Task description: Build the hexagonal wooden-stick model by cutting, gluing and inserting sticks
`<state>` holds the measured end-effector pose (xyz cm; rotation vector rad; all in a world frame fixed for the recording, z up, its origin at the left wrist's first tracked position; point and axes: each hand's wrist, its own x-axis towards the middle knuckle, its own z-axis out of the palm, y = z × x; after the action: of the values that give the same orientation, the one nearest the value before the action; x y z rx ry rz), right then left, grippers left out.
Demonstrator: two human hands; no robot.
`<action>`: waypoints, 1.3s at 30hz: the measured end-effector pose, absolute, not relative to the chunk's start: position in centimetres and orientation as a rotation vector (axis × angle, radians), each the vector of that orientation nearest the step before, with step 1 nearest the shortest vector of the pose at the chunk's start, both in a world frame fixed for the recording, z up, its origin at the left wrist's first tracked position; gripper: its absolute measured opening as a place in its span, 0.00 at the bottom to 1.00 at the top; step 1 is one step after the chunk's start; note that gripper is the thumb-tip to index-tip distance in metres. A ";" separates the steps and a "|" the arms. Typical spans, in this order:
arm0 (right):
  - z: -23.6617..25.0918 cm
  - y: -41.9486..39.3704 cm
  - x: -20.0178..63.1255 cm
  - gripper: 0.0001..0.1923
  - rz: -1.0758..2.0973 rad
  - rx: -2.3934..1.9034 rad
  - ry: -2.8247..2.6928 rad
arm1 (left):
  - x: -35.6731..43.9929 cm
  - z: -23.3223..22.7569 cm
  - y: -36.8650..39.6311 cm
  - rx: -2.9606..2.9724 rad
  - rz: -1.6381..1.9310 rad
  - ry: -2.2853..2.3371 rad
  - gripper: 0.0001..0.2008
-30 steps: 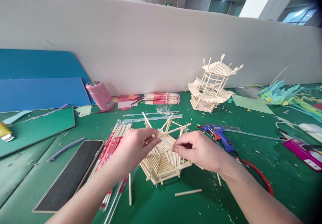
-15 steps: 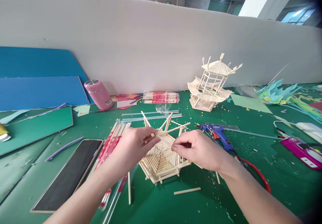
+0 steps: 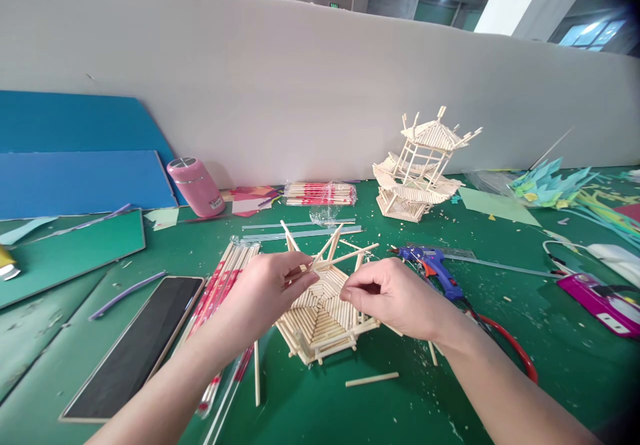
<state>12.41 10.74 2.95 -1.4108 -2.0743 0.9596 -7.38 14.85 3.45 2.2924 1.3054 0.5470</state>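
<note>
Over the stick roof (image 3: 320, 315), left hand (image 3: 265, 292) pinches a stick, right hand (image 3: 395, 295) pinches, contents hidden.

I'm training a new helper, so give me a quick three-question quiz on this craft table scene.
1. True or false: the left hand pinches a stick on the hexagonal stick roof.
2. What lies just right of the right hand: A) blue glue gun B) pink flask C) black tablet?
3. Where is the finished stick pavilion?

Key: 1 true. 2 A. 3 At the table's far edge, near the white partition.
</note>
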 end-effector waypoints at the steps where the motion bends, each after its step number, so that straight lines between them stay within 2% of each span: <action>1: 2.9 10.7 12.4 0.13 0.957 -1.411 -2.073 | -7.4 3.4 14.8 2.293 0.551 1.308 0.13; 18: 3.3 10.5 12.5 0.15 0.985 -1.446 -2.038 | -7.5 3.7 14.9 2.248 0.507 1.307 0.14; 23: 3.3 9.6 13.6 0.16 0.970 -1.415 -1.870 | -7.6 3.4 14.8 2.210 0.524 1.299 0.13; 27: 2.0 7.5 14.6 0.11 0.944 -1.376 -1.626 | -7.6 3.5 14.9 2.245 0.513 1.314 0.13; 33: -1.7 4.0 13.9 0.21 0.719 -1.368 -1.502 | -7.6 3.6 14.9 2.285 0.491 1.286 0.12; 39: -3.5 3.9 12.3 0.15 0.652 -1.434 -1.477 | -8.0 3.6 14.8 2.276 0.462 1.308 0.16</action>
<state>12.34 3.92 -3.54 -1.4339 -1.4774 0.6517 -8.00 14.78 3.61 2.2756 1.3083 0.4618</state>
